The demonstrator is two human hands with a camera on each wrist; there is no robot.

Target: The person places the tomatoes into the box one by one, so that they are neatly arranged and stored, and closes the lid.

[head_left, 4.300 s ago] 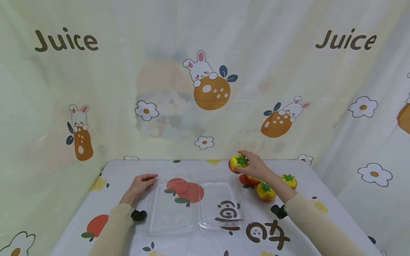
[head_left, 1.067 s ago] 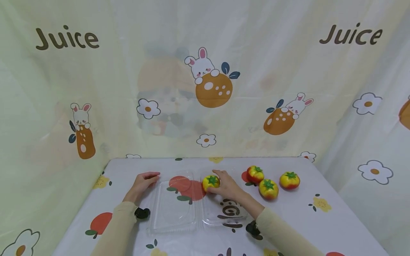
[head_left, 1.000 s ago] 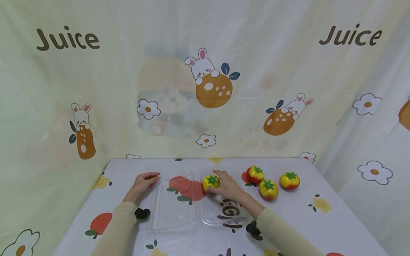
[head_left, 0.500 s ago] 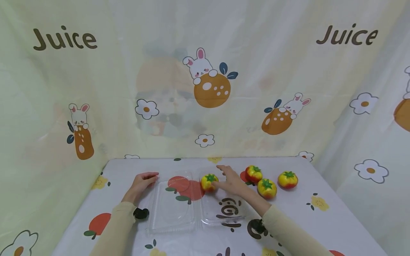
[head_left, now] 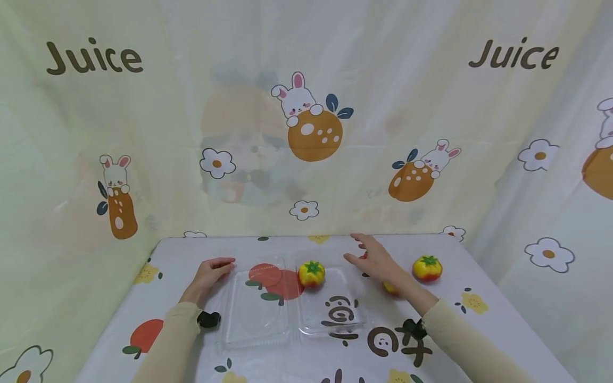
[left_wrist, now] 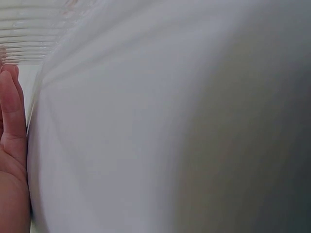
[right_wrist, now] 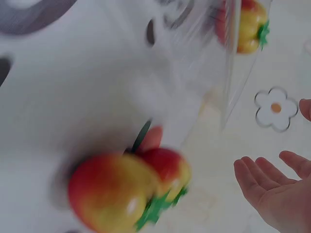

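Observation:
A clear plastic clamshell box (head_left: 258,324) lies open on the printed tablecloth. One yellow-red toy tomato (head_left: 311,274) with a green stalk sits at the far edge of its right half (head_left: 335,324). My right hand (head_left: 371,258) is open with fingers spread and holds nothing; it hovers over the loose tomatoes to the right. One loose tomato (head_left: 428,267) is in plain sight, another (head_left: 389,289) peeks out under my wrist. The right wrist view shows two tomatoes (right_wrist: 114,191) close together beside my open palm (right_wrist: 277,194). My left hand (head_left: 214,267) rests on the cloth at the box's left rim.
The table's cloth (head_left: 479,330) carries printed fruit and lettering. A curtain (head_left: 306,133) with rabbits and "Juice" closes the back and both sides. The left wrist view shows blurred white cloth, my palm's edge (left_wrist: 12,145) and a ridged plastic rim (left_wrist: 29,39).
My right hand has let go of the tomato, which now lies in the box's right half, and has moved right and opened above the loose tomatoes. The left hand has stayed still.

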